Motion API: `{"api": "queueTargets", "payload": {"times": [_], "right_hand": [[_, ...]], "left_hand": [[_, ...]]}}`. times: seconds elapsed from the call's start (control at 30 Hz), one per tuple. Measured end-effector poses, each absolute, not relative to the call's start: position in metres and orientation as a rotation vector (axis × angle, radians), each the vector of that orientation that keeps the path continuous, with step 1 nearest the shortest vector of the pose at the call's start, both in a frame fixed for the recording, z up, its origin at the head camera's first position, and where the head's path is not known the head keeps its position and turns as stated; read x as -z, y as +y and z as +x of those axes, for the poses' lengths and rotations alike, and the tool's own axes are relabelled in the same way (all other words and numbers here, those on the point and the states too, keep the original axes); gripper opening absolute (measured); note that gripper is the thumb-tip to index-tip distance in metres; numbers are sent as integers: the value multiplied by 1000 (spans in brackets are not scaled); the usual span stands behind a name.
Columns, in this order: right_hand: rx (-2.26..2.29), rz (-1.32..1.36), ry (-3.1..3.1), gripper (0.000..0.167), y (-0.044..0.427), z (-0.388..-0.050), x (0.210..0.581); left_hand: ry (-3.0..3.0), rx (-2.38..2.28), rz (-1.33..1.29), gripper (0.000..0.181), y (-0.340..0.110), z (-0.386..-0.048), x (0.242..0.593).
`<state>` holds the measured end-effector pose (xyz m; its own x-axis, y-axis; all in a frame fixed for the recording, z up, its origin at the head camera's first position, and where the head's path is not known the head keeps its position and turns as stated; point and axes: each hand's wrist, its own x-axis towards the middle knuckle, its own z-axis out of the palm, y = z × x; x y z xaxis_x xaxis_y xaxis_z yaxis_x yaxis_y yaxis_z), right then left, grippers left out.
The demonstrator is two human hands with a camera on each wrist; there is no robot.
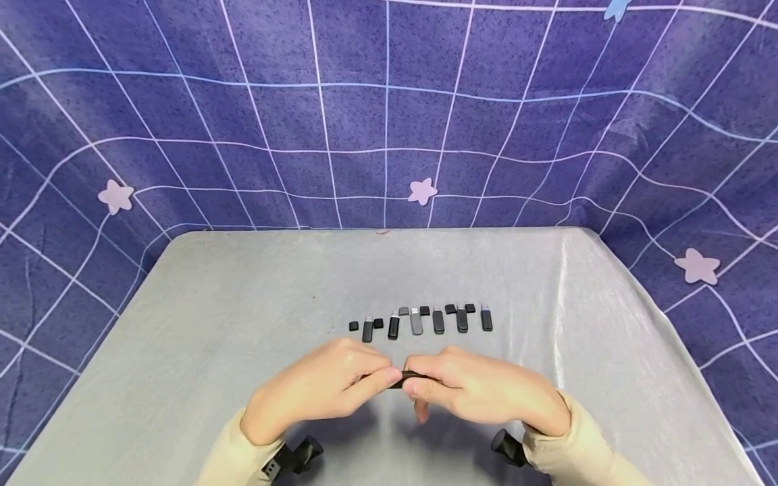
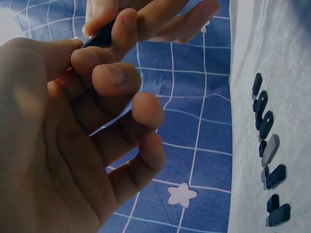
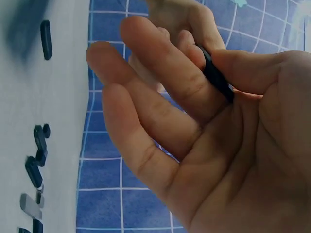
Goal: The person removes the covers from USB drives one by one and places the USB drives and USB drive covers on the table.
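Between both hands, above the grey cloth, is a small black USB flash drive (image 1: 415,374), mostly covered by fingers. My left hand (image 1: 331,379) pinches one end between thumb and index finger. At the other end, my right hand (image 1: 483,390) grips it with thumb and index finger; in the right wrist view the drive's black body (image 3: 217,76) lies along that index finger. The remaining right fingers are extended. Whether the drive's connector is bare or capped is hidden. Beyond the hands, a row of uncapped flash drives lies flat, among them a grey one (image 1: 416,322) and a black one (image 1: 367,330).
Small loose caps lie among the drives, including a black cap (image 1: 354,326) at the left end and a grey cap (image 1: 404,311). The row's right end is a black drive (image 1: 486,318). A blue curtain (image 1: 365,121) with grid lines and stars surrounds the cloth-covered table (image 1: 243,290).
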<state>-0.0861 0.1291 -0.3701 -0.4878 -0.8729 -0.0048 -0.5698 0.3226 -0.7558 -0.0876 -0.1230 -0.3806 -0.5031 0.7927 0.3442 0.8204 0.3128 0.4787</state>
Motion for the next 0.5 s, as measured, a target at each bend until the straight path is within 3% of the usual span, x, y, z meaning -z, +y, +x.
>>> {"api": "queueTargets", "payload": {"times": [0.33,0.5], "right_hand": [[999,-1255,2273,26,133,-91,371],[1017,-1260,2346,56,132,-91,375]], "left_hand": [[-2576,918,-1468,42,-129,-94,384],[-2642,820,-1397,33,-130,-96,388]]}}
